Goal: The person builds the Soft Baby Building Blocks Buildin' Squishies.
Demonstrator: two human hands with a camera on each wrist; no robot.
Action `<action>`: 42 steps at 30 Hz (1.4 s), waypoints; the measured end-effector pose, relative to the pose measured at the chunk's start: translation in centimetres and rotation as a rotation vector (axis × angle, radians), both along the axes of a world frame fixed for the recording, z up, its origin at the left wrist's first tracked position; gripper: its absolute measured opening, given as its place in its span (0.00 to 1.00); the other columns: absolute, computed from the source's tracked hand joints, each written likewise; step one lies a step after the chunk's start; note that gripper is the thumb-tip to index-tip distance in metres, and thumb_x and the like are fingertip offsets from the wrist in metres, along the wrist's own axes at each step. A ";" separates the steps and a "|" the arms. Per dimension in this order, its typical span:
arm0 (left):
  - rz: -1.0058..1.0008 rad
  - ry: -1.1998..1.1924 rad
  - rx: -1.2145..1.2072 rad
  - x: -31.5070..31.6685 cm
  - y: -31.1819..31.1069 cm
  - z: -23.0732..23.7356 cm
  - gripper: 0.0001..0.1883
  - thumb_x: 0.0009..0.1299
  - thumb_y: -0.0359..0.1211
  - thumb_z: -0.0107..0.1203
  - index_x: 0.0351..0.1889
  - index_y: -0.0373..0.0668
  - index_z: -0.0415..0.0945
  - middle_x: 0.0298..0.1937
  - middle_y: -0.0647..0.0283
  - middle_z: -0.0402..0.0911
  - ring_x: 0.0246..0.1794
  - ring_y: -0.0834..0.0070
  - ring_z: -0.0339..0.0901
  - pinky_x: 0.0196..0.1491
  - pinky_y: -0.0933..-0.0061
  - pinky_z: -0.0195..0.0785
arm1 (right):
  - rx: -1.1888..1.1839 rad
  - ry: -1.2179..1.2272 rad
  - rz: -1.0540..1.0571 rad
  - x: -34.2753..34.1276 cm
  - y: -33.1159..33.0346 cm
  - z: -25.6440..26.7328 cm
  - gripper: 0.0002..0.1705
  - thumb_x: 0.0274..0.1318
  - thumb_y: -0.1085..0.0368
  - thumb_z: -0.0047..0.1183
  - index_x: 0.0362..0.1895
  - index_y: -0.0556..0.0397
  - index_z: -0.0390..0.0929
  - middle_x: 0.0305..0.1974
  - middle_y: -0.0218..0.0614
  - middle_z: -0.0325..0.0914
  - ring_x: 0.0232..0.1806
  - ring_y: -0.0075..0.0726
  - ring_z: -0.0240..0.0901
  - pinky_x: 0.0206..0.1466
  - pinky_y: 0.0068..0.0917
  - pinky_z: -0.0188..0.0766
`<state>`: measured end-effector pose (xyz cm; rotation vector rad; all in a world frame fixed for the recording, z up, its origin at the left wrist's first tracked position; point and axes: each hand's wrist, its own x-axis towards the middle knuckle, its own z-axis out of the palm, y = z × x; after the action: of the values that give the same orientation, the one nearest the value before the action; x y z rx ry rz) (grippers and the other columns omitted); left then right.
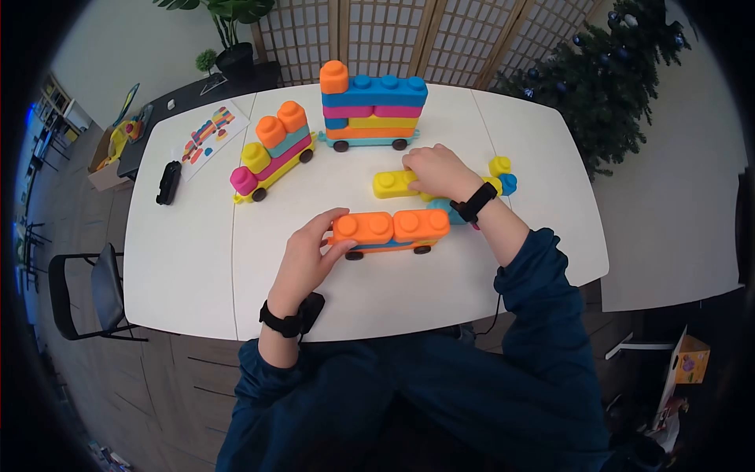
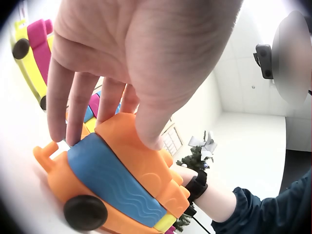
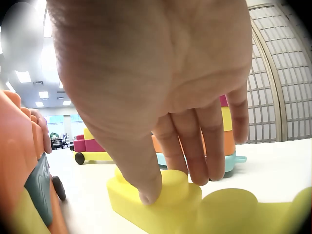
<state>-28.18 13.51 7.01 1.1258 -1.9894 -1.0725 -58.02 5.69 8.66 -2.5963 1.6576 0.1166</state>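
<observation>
My left hand (image 1: 303, 259) grips the left end of a low toy wagon with orange blocks (image 1: 366, 226) along its top, thumb on the near side and fingers on the far side. In the left wrist view, a wavy-patterned blue block (image 2: 114, 170) sits under the orange ones, above a black wheel (image 2: 85, 212). Just behind the wagon, my right hand (image 1: 442, 171) holds a yellow block (image 1: 391, 185) lying on the table. The right wrist view shows my thumb (image 3: 148, 187) against its stud, fingers on the far side.
A tall wagon of stacked blocks (image 1: 373, 100) stands at the back, a smaller wagon (image 1: 281, 164) left of it. Farther left lie a picture sheet (image 1: 211, 140) and a black object (image 1: 168, 182). Near my right wrist are a teal block (image 1: 445, 209) and a blue block (image 1: 509, 184).
</observation>
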 end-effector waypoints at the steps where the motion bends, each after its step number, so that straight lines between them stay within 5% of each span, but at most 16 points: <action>1: 0.001 -0.002 0.004 0.0 0.0 -0.1 0.25 0.70 0.31 0.67 0.64 0.39 0.75 0.60 0.54 0.83 0.60 0.59 0.82 0.58 0.61 0.81 | -0.012 -0.024 -0.002 0.2 0.1 0.4 0.14 0.51 0.60 0.68 0.39 0.53 0.80 0.39 0.40 0.83 0.46 0.49 0.82 0.49 0.41 0.76; 5: 0.018 -0.053 0.011 0.1 -0.1 0.5 0.27 0.68 0.34 0.70 0.64 0.39 0.75 0.57 0.55 0.85 0.60 0.59 0.83 0.58 0.60 0.79 | -0.078 -0.354 -0.051 0.7 2.4 3.6 0.16 0.52 0.60 0.67 0.40 0.54 0.78 0.40 0.43 0.84 0.43 0.51 0.82 0.46 0.41 0.77; 11: 0.062 -0.035 -0.029 0.4 -0.2 0.0 0.37 0.64 0.37 0.73 0.71 0.42 0.70 0.60 0.55 0.84 0.60 0.61 0.82 0.58 0.62 0.77 | -0.011 -0.888 -0.027 3.7 8.1 6.0 0.17 0.60 0.64 0.66 0.49 0.57 0.78 0.43 0.37 0.85 0.44 0.35 0.83 0.51 0.31 0.79; 13: 0.078 0.038 -0.076 0.4 0.1 0.6 0.40 0.63 0.37 0.74 0.72 0.43 0.68 0.62 0.55 0.82 0.60 0.62 0.81 0.58 0.62 0.77 | -0.046 -0.929 0.014 4.7 9.4 4.6 0.19 0.62 0.57 0.65 0.48 0.54 0.75 0.40 0.43 0.84 0.41 0.50 0.83 0.45 0.36 0.78; 15: 0.093 0.108 -0.123 0.6 0.2 1.1 0.42 0.62 0.37 0.74 0.74 0.44 0.66 0.64 0.56 0.81 0.60 0.62 0.81 0.58 0.62 0.77 | 0.001 -0.909 -0.023 5.5 10.2 4.2 0.19 0.63 0.58 0.64 0.51 0.52 0.73 0.42 0.42 0.83 0.38 0.49 0.83 0.42 0.35 0.77; 17: 0.033 0.151 -0.225 1.0 0.2 1.1 0.40 0.64 0.36 0.73 0.74 0.44 0.67 0.65 0.56 0.79 0.60 0.63 0.80 0.58 0.62 0.77 | 0.065 -0.900 -0.044 5.9 10.3 3.5 0.18 0.65 0.64 0.62 0.55 0.56 0.75 0.49 0.40 0.83 0.48 0.41 0.83 0.54 0.31 0.78; 22: 0.025 0.146 -0.254 0.9 0.2 1.1 0.28 0.67 0.31 0.68 0.67 0.44 0.75 0.61 0.57 0.81 0.57 0.63 0.81 0.55 0.64 0.78 | 0.080 -0.879 -0.086 5.9 10.1 1.6 0.20 0.66 0.63 0.61 0.57 0.55 0.72 0.51 0.43 0.82 0.49 0.46 0.82 0.53 0.33 0.76; 24: 0.034 0.142 -0.266 0.7 0.2 1.0 0.24 0.69 0.31 0.67 0.64 0.45 0.77 0.60 0.58 0.82 0.55 0.62 0.82 0.53 0.66 0.77 | -0.056 -0.968 0.006 5.9 10.0 0.8 0.20 0.66 0.59 0.61 0.55 0.51 0.71 0.42 0.44 0.82 0.38 0.48 0.81 0.41 0.36 0.76; 26: 0.038 0.140 -0.258 0.5 0.3 1.0 0.22 0.70 0.24 0.63 0.63 0.40 0.78 0.58 0.56 0.82 0.56 0.65 0.82 0.55 0.68 0.79 | -0.065 -0.956 0.001 5.9 10.2 0.6 0.20 0.66 0.59 0.61 0.55 0.51 0.71 0.41 0.44 0.82 0.38 0.48 0.81 0.41 0.36 0.76; 31: 0.041 0.131 -0.238 0.5 0.3 0.8 0.21 0.71 0.26 0.63 0.62 0.40 0.78 0.57 0.56 0.83 0.55 0.66 0.82 0.54 0.68 0.79 | -0.047 -0.943 -0.021 6.1 10.4 1.2 0.19 0.65 0.60 0.62 0.54 0.52 0.71 0.38 0.44 0.81 0.37 0.49 0.81 0.41 0.36 0.76; 33: 0.046 0.128 -0.224 0.6 0.2 0.6 0.20 0.72 0.27 0.63 0.62 0.40 0.78 0.57 0.56 0.83 0.55 0.66 0.82 0.54 0.68 0.79 | 0.079 -0.870 -0.092 6.1 10.6 1.9 0.19 0.65 0.62 0.62 0.55 0.53 0.71 0.45 0.43 0.82 0.45 0.48 0.82 0.48 0.33 0.76; 37: 0.056 0.151 -0.204 0.6 0.2 0.4 0.20 0.71 0.29 0.64 0.61 0.41 0.78 0.57 0.57 0.84 0.54 0.64 0.83 0.54 0.67 0.78 | 0.017 -0.839 -0.085 6.4 10.7 1.6 0.19 0.65 0.61 0.63 0.54 0.53 0.71 0.44 0.43 0.82 0.45 0.49 0.82 0.46 0.34 0.76; 42: 0.030 0.080 -0.210 0.6 0.2 1.3 0.22 0.70 0.31 0.66 0.62 0.43 0.77 0.60 0.56 0.82 0.58 0.58 0.81 0.58 0.63 0.75 | -0.109 -0.714 -0.013 5.7 10.5 1.5 0.29 0.66 0.59 0.60 0.67 0.54 0.68 0.53 0.49 0.79 0.58 0.54 0.76 0.66 0.41 0.70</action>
<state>-27.56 13.70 8.33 0.9830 -1.9640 -0.8568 -52.36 16.23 10.21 -2.2694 1.4197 -0.8169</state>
